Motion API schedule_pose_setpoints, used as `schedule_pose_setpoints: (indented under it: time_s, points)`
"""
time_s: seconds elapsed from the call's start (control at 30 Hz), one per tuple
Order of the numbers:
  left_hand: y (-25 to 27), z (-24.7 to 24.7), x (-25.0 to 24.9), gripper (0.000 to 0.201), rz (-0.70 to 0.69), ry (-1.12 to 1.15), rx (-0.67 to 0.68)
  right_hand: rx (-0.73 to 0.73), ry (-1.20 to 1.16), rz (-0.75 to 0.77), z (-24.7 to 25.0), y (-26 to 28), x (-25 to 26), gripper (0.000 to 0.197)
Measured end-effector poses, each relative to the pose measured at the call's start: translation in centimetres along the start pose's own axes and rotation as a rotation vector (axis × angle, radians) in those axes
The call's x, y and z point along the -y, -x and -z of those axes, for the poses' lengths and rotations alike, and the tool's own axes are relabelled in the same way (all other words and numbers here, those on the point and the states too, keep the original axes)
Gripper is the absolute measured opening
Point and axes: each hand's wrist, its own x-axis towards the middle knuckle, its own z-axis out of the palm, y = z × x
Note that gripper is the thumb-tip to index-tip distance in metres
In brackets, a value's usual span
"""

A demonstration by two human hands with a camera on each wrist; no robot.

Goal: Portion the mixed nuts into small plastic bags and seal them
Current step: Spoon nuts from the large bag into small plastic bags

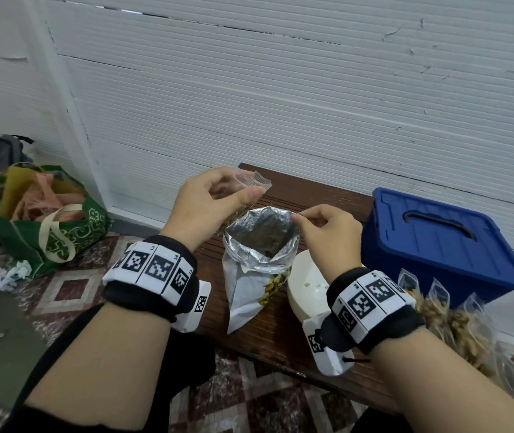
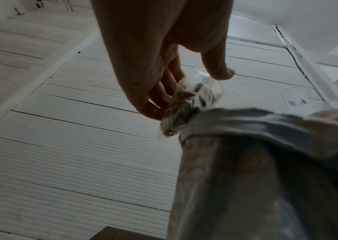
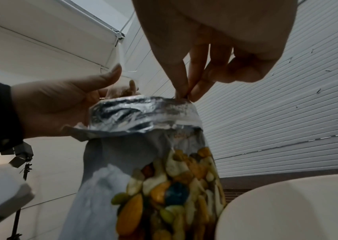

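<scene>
Bowl (image 1: 307, 284) right of nut bag (image 1: 257, 257)

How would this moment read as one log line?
left hand: holds small bag, nuts inside | right hand: pinches foil bag rim | stage: filling

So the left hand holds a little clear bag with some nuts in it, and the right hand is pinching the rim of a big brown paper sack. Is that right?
Not quite. The left hand does hold the little clear bag with nuts in it, but the right hand pinches the rim of a silver foil-lined nut pouch, not a brown paper sack. The right wrist view shows the shiny lining and the nuts pictured on its front.
</scene>
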Motion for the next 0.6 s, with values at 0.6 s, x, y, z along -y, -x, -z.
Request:
schedule_pose_setpoints:
  time_s: [0.6]
  points:
    - [2.3,-6.4,-3.1,0.04,-0.171,-0.057,0.172,-0.019,-0.17,-0.03,6.8,1.9,-2.5,0.011]
